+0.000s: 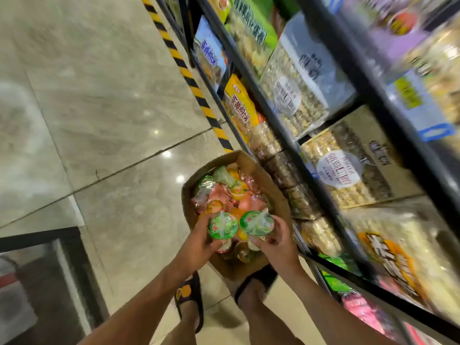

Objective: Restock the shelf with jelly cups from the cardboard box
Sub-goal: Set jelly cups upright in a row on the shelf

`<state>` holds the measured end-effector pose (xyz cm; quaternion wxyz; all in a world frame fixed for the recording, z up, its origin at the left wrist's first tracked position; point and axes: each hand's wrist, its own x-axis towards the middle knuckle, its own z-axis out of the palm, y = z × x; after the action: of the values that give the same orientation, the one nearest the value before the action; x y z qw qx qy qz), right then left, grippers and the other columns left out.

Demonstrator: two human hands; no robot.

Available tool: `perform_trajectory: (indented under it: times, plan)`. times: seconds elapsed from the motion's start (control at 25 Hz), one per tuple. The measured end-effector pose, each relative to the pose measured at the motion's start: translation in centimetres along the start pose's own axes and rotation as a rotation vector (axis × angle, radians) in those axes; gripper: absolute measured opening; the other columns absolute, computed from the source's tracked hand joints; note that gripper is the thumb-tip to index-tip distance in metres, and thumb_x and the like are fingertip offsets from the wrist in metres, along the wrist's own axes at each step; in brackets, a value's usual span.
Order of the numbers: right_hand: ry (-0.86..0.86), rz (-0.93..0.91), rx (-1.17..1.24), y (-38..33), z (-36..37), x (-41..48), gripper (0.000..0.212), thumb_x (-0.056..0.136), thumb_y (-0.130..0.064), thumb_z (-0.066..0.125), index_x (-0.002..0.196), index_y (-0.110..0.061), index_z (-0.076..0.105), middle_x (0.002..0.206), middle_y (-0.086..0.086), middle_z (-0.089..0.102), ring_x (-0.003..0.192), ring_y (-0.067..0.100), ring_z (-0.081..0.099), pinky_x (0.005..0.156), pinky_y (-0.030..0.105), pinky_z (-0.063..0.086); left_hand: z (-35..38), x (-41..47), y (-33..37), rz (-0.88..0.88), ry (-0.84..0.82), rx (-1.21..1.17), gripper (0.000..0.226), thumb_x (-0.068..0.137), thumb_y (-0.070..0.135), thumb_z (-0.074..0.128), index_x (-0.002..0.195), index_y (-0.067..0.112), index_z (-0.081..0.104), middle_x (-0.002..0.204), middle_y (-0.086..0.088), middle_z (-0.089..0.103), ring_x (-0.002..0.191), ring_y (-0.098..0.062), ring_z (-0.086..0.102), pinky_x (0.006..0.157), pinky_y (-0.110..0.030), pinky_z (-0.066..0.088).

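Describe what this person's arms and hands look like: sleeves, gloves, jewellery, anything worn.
Both arms are bare as far as the frame shows: no sleeve on the left forearm or the right forearm. The left hand and right hand wear no gloves. No watch, bracelet or ring is visible, though blur could hide something small.

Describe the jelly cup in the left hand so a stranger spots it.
Start at the cardboard box on the floor beside the shelving. Two green-lidded cups are held above its near end; this one is the jelly cup gripped by the left hand, left of its twin in the right hand.
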<state>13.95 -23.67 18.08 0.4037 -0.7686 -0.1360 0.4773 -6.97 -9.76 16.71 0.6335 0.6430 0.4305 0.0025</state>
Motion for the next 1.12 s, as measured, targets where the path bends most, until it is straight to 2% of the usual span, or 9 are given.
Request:
perform_trajectory:
  times: [0.2, 0.32, 0.44, 0.56, 0.68, 0.84, 0.96, 1.0, 1.12]
  plan:
    - [0.033, -0.09, 0.113, -12.3, -1.0, -11.1, 0.074, 0.068, -0.04, 0.091, 0.131, -0.035, 0.052, 0.127, -0.009, 0.067, 0.114, 0.01, 0.067, 0.089, 0.032, 0.058, -6.1, -8.5, 12.8, 0.016, -0.004, -0.155, 0.055, 0.09, 0.01, 0.076, 0.134, 0.021, 0.046, 0.122, 0.018, 0.068, 0.112, -0.008, 0.067, 0.088, -0.024, 0.056]
    - [0.081, -0.164, 0.237, -19.3, -1.2, -18.4, 0.057, 0.082, -0.018, 0.08, 0.129, -0.031, 0.05, 0.121, -0.008, 0.069, 0.109, 0.005, 0.068, 0.078, 0.017, 0.055, -9.6, -13.2, 20.4, 0.03, -0.021, -0.312, 0.063, 0.081, 0.034, 0.086, 0.133, 0.021, 0.052, 0.124, -0.002, 0.07, 0.114, -0.022, 0.069, 0.09, -0.039, 0.059]
    - [0.141, -0.311, 0.321, -24.3, -2.0, -24.8, 0.05, 0.092, 0.002, 0.064, 0.135, -0.019, 0.049, 0.111, -0.011, 0.074, 0.105, 0.007, 0.069, 0.078, 0.023, 0.055, -11.3, -16.9, 26.6, 0.09, -0.067, -0.41, 0.057, 0.083, 0.036, 0.083, 0.131, 0.024, 0.055, 0.128, -0.008, 0.069, 0.115, -0.027, 0.068, 0.091, -0.046, 0.058]
    - [0.201, -0.377, 0.403, -27.1, -3.3, -31.2, 0.053, 0.094, -0.019, 0.067, 0.14, -0.034, 0.044, 0.119, -0.009, 0.069, 0.104, 0.005, 0.067, 0.084, 0.037, 0.06, -11.5, -20.6, 32.0, 0.132, -0.186, -0.528, 0.054, 0.085, 0.032, 0.082, 0.132, 0.025, 0.056, 0.134, -0.014, 0.064, 0.121, -0.039, 0.064, 0.099, -0.062, 0.051]
    - [0.313, -0.378, 0.53, -29.2, -4.9, -36.5, 0.059, 0.096, -0.021, 0.064, 0.144, -0.039, 0.034, 0.129, -0.015, 0.055, 0.102, -0.009, 0.061, 0.077, 0.013, 0.054, -10.2, -23.7, 36.1, 0.171, -0.298, -0.587, 0.065, 0.079, 0.03, 0.081, 0.138, 0.023, 0.052, 0.138, -0.014, 0.062, 0.125, -0.04, 0.06, 0.099, -0.068, 0.048]
    - [0.363, -0.39, 0.747, -29.0, -8.0, -42.5, 0.037, 0.096, -0.019, 0.064, 0.13, -0.024, 0.05, 0.123, -0.01, 0.063, 0.11, 0.007, 0.062, 0.075, 0.011, 0.053, -6.3, -27.8, 40.0, 0.242, -0.426, -0.601, 0.067, 0.067, 0.03, 0.09, 0.129, 0.029, 0.062, 0.13, -0.015, 0.067, 0.11, -0.033, 0.069, 0.094, -0.054, 0.051]
    - [0.428, -0.536, 0.856, -27.0, -11.1, -47.1, 0.094, 0.064, -0.054, 0.09, 0.137, -0.011, 0.051, 0.135, 0.012, 0.064, 0.125, 0.031, 0.06, 0.101, 0.047, 0.053, -1.9, -30.6, 42.2, 0.291, -0.521, -0.571, 0.08, 0.062, 0.036, 0.094, 0.134, 0.034, 0.059, 0.131, -0.016, 0.067, 0.115, -0.036, 0.067, 0.099, -0.056, 0.047]
    - [0.443, -0.568, 0.877, -26.4, -12.0, -48.9, 0.104, 0.059, -0.06, 0.091, 0.14, -0.011, 0.049, 0.135, 0.014, 0.064, 0.124, 0.035, 0.061, 0.099, 0.054, 0.053, -0.2, -31.4, 42.7, 0.3, -0.537, -0.573, 0.08, 0.066, 0.035, 0.089, 0.138, 0.037, 0.056, 0.133, -0.014, 0.067, 0.119, -0.036, 0.065, 0.101, -0.057, 0.047]
    - [0.509, -0.613, 0.958, -23.6, -15.0, -55.0, 0.116, 0.051, -0.066, 0.091, 0.14, -0.006, 0.049, 0.115, 0.016, 0.068, 0.092, 0.027, 0.072, 0.072, 0.042, 0.062, 5.8, -35.1, 44.0, 0.303, -0.619, -0.612, 0.077, 0.08, 0.025, 0.074, 0.15, 0.035, 0.043, 0.139, -0.011, 0.063, 0.124, -0.03, 0.063, 0.1, -0.054, 0.05]
